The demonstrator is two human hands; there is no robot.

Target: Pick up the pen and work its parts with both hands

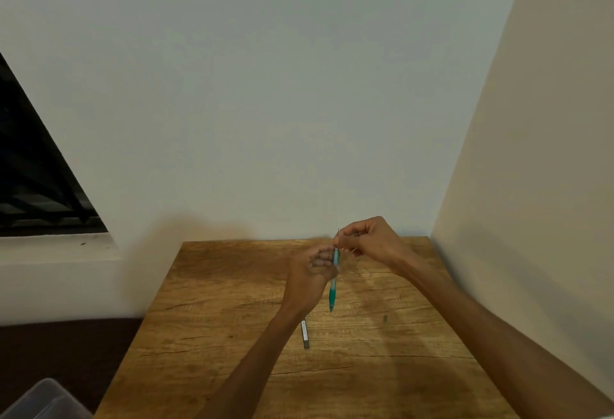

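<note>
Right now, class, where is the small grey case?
In the head view, the grey case lies flat on the wooden table, just right of the left forearm and below the teal pen that the left hand holds.

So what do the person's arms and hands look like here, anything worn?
Both forearms are bare as far as the frame shows: no sleeves, watch or gloves. The left hand and right hand show no rings that I can make out, though the fingers are small and slightly blurred.
</note>
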